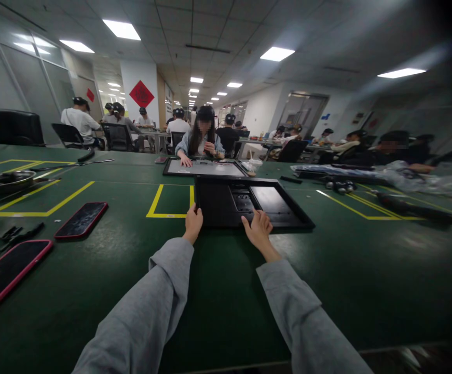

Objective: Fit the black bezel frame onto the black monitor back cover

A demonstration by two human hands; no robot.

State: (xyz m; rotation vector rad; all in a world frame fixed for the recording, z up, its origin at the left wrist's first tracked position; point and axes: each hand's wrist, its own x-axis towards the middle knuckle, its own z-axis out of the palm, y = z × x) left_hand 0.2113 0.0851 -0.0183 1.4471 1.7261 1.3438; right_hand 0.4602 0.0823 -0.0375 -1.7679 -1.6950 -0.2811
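A black rectangular monitor casing [218,205] with a raised rim lies before me on the green table. Its inside faces up, with a recessed opening and a shiny silver-grey plate [269,200] right of the middle. My left hand [193,223] grips the casing's left edge near the front corner, thumb on top. Over the front edge reaches my right hand [259,231], its fingertips at the inner surface below the opening. Thumb and index finger are apart there, the other fingers loosely bent; I see nothing held between them.
Across the table a person's hand [186,161] rests on a grey panel [206,167]. To the left lie two red-edged phones [81,221], black tools [17,236] and a metal bowl [8,181]. Clear plastic wrapping [412,179] and black parts [340,185] lie to the right.
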